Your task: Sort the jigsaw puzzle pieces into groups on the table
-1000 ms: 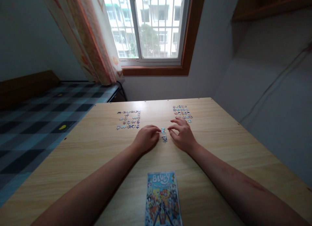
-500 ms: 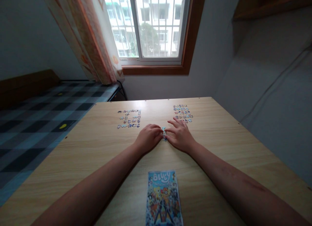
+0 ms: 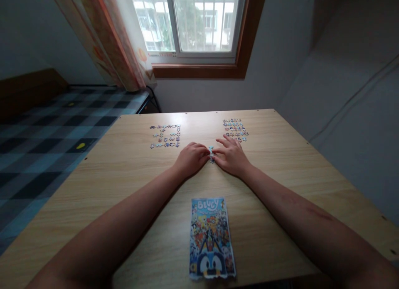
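Observation:
A short column of joined jigsaw puzzle pieces (image 3: 211,155) lies on the table between my two hands. My left hand (image 3: 192,159) is closed, its fingertips and thumb pressed against the left side of the column. From the other side, my right hand (image 3: 231,156) holds the column's right edge with thumb and index finger, while its other fingers stretch out above the table. The fingertips partly cover the pieces, so their exact fit is hidden. Nearer to me, between my forearms, is a Bluey picture sheet (image 3: 212,239), lying flat.
More puzzle pieces (image 3: 165,145) lie in rows at the left back of the wooden table (image 3: 140,164). Another group of pieces (image 3: 233,123) is just beyond my right hand. A bed with checked cloth (image 3: 37,172) adjoins the left side; a window (image 3: 204,27) is ahead.
The view has tipped downward, so more of the picture sheet shows. Both hands stay at the column of pieces with hardly any movement.

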`<state>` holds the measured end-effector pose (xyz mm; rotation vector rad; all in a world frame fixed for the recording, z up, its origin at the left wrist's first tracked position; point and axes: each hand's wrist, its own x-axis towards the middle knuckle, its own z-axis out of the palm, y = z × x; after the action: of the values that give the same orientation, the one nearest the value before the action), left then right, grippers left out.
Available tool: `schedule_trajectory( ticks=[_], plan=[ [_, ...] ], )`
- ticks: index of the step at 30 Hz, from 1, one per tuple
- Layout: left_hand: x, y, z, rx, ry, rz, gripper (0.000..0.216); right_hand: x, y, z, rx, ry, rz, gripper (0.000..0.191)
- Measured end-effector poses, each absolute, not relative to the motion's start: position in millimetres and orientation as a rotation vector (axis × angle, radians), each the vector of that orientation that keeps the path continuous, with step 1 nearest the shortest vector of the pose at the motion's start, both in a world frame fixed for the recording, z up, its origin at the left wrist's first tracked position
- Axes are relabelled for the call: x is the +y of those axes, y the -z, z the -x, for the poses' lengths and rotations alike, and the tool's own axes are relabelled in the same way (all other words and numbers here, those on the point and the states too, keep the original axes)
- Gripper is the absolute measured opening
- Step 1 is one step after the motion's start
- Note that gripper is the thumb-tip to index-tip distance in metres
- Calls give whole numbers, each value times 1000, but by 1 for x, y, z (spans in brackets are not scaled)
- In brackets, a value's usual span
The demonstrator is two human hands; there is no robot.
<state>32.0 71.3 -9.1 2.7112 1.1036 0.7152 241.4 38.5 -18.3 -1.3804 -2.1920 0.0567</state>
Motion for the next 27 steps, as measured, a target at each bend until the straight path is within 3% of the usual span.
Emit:
schedule_trajectory(
  ticks=[27],
  plan=[
    [70,7,-32,1118,-737,-2686,12,40,17,-241,-2050,-90,1406,33]
  ],
)
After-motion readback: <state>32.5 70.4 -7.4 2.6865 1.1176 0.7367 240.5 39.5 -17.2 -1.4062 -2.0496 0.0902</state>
